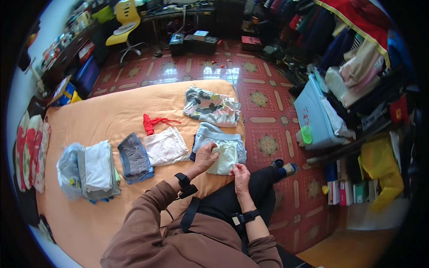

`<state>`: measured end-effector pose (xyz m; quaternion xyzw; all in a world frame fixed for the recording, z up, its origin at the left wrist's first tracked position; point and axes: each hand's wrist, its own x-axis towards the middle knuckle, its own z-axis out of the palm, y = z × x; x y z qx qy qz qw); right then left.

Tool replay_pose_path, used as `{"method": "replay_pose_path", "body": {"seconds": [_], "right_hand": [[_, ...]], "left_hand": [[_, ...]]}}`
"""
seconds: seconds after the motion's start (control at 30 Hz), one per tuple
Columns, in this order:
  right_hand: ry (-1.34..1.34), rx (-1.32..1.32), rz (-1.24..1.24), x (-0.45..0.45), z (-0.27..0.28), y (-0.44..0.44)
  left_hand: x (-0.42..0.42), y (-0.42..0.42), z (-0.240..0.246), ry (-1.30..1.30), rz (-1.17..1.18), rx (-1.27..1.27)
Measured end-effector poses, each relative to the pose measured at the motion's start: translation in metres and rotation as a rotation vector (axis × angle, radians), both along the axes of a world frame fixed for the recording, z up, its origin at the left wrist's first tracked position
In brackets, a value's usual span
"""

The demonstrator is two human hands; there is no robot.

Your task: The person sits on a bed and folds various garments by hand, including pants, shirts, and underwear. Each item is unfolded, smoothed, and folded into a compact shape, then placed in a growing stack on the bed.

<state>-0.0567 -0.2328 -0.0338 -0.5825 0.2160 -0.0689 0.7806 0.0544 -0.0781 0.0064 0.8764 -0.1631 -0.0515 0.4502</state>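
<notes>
Both hands are on a pale green cloth garment (224, 159) near the bed's right edge. My left hand (206, 156) pinches its upper left corner, and my right hand (240, 176) has fingertips on its lower right corner. Just beyond it lie light blue shorts (214, 133) over something dark blue. Farther up is a folded camouflage-patterned garment (211, 105). To the left are a folded whitish garment (166, 147), a red cloth item with strings (149, 124) and grey-blue folded underwear (134, 157). A stack topped by a folded white cloth (98, 165) lies beside a plastic bag (68, 167).
The clothes lie on a bed with an orange sheet (73, 124). Right of it is a red patterned tile floor (264, 124), with a light blue plastic bin (315, 117) beyond. A yellow swivel chair (125, 23) stands past the bed's far side. Rolled floral bedding (32, 154) lies far left.
</notes>
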Motion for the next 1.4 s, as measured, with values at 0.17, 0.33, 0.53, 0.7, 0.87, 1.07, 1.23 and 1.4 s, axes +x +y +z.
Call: {"method": "replay_pose_path", "body": {"seconds": [0.17, 0.33, 0.53, 0.7, 0.87, 1.07, 1.23, 1.4], "right_hand": [[-0.072, 0.423, 0.191, -0.01, 0.016, -0.007], [-0.164, 0.682, 0.11, -0.021, 0.019, -0.004], [-0.13, 0.261, 0.138, -0.024, 0.005, 0.002], [-0.176, -0.563, 0.404, -0.031, 0.034, 0.02], [-0.077, -0.47, 0.28, -0.036, 0.081, 0.025], [-0.395, 0.379, -0.447, -0.011, 0.139, -0.016], [-0.496, 0.175, -0.468, -0.002, 0.172, -0.019], [-0.185, -0.034, -0.314, 0.022, 0.178, -0.049]], "left_hand": [[-0.04, 0.002, 0.027, -0.174, -0.528, -0.285], [-0.065, 0.014, 0.042, -0.096, -0.686, -0.183], [-0.059, -0.002, 0.046, 0.041, -0.34, -0.314], [-0.057, -0.013, 0.051, -0.076, -0.32, -0.185], [-0.035, -0.005, 0.049, 0.051, -0.27, -0.345], [0.012, 0.038, 0.099, -0.006, 0.14, -0.981], [0.007, 0.041, 0.127, -0.105, 0.137, -1.005], [0.036, 0.042, 0.133, 0.137, 0.126, -0.914]]}}
